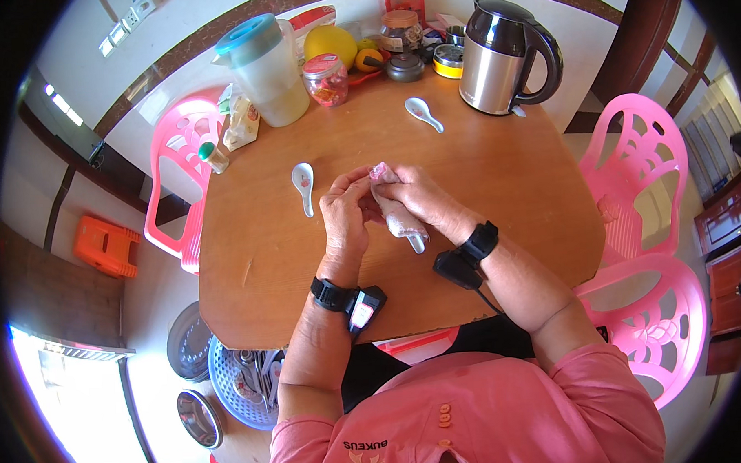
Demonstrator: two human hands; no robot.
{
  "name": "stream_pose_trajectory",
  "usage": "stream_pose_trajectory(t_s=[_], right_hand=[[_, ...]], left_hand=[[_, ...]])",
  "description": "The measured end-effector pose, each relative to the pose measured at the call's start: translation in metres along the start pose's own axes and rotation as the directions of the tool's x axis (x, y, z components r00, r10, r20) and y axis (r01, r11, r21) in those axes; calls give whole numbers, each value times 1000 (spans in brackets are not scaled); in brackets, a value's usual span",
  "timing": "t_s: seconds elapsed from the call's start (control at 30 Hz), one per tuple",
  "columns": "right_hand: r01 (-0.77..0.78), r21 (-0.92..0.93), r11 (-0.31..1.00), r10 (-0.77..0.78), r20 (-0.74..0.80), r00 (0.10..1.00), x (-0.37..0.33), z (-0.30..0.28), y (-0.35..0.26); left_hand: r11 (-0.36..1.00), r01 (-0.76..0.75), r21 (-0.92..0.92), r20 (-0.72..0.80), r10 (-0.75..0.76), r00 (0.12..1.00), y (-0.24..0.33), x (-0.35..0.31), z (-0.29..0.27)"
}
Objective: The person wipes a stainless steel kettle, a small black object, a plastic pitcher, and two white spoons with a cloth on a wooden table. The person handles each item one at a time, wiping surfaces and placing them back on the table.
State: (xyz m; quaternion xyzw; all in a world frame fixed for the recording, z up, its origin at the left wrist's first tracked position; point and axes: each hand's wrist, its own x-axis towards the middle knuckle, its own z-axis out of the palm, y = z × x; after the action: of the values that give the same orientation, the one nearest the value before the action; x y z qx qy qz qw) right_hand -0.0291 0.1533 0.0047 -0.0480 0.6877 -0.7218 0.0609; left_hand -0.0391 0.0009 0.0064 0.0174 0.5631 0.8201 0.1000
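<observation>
Over the middle of the table, both hands hold a pale, crumpled cloth-like wrap (398,217) with a pink upper end. A smooth whitish tip, like a spoon handle (418,244), sticks out of its lower end; the rest is covered. My right hand (422,199) is closed around the wrap's upper part. The fingers of my left hand (348,214) are bent against its pink end. One white soup spoon (303,187) lies left of my hands, and another white spoon (423,114) lies beyond them.
At the back of the wooden table (257,268) stand a plastic pitcher (269,76), a red-lidded jar (326,79), a yellow round fruit (330,45) and a steel kettle (502,59). Left are a tissue pack (241,123) and a green-capped shaker (213,157). Pink chairs (633,169) flank it.
</observation>
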Motion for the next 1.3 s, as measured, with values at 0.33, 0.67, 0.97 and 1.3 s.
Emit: stream_pose_trajectory(t_s=[0.33, 0.67, 0.97, 1.3], right_hand=[[168, -321, 932, -186, -26, 982, 2, -3, 14], [173, -601, 780, -211, 7, 977, -8, 2, -1], [277, -517, 810, -331, -12, 944, -6, 5, 7], [123, -230, 965, -116, 43, 992, -4, -1, 4]], left_hand=[[999, 6, 36, 29, -7, 1000, -4, 5, -5], [979, 98, 176, 169, -128, 977, 7, 5, -8], [992, -34, 124, 5, 34, 999, -4, 8, -10], [968, -238, 80, -199, 250, 948, -5, 16, -19]])
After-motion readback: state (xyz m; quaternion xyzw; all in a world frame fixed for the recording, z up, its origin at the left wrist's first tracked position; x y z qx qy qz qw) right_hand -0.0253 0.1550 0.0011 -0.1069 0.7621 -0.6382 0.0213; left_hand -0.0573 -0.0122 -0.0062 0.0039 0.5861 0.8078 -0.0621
